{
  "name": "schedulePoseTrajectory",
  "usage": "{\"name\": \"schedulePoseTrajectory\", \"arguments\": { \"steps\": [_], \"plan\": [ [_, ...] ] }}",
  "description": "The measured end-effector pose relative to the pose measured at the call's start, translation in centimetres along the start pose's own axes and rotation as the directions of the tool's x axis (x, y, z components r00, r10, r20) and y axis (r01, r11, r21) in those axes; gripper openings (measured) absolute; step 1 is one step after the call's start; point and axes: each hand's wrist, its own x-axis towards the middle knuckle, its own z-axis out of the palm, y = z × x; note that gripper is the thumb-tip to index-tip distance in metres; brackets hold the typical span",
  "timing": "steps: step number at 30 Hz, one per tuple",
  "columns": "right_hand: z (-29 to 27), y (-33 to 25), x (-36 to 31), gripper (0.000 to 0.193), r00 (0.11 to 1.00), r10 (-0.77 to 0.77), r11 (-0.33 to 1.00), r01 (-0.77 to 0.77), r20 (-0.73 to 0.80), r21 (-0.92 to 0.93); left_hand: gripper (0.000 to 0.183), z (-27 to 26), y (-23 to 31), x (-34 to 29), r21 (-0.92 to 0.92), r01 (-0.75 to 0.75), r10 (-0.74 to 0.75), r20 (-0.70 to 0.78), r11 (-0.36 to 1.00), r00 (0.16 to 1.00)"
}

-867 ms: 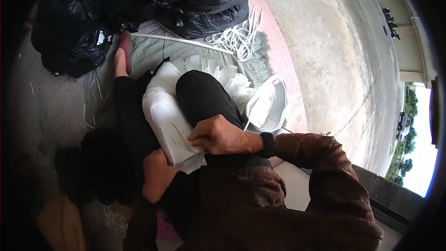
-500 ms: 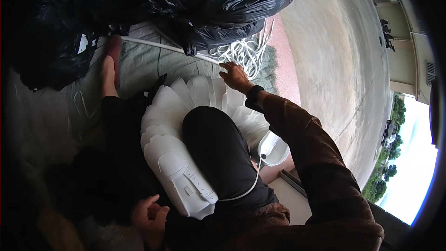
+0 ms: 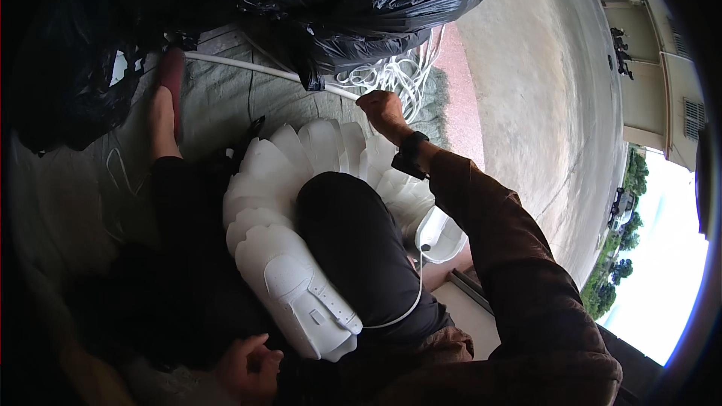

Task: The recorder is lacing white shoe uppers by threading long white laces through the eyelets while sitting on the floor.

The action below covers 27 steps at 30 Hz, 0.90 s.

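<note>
White shoe-shaped pieces [image 3: 263, 184], seen in the head view, are nested in a close overlapping row that curves around a black-trousered knee [image 3: 346, 225]. The nearest piece shows a rounded toe panel and a strip with punched holes. A white cord [image 3: 419, 278] runs in a loop over the thigh, between the two ends of the row.

Surface: a grey-green sheet [image 3: 226, 101], bearing a white rod [image 3: 248, 67] and a tangle of white laces [image 3: 398, 79]. Black plastic bags [image 3: 361, 7] stand beyond. To the right, a pink strip [image 3: 462, 105] borders concrete ground [image 3: 534, 105]; a building [image 3: 639, 53] and trees [image 3: 602, 293] appear at the rim.

The row lies between the hands. The left hand [image 3: 250, 371] is near its closest piece, apart from it, with fingers loosely bent and parted. The right hand [image 3: 385, 115] is just above the far bend, at the rod's end beside the laces; its fingers are bent, but whether they pinch anything cannot be told.
</note>
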Motion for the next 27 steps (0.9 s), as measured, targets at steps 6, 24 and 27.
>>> {"name": "schedulePoseTrajectory", "arguments": {
  "steps": [6,24,27],
  "plan": [
    [-12.0,-14.7,-12.8,0.022,0.965,-0.248,0.858,0.18,0.081,0.482,0.034,0.3,0.3,-1.5,-0.303,0.191,-0.225,-0.081,0.933,0.971],
    [-19.1,-25.6,-43.2,0.015,0.74,-0.663,0.282,0.383,-0.11,0.88,0.058,6.0,4.6,-13.7,-0.591,-0.481,0.53,-0.105,0.648,0.842],
    [-17.1,-26.3,-44.2,0.013,0.615,-0.737,0.265,0.645,-0.281,0.717,0.037,5.3,-2.3,-8.0,-0.524,-0.675,0.715,-0.166,0.519,0.679]
  ]
}}
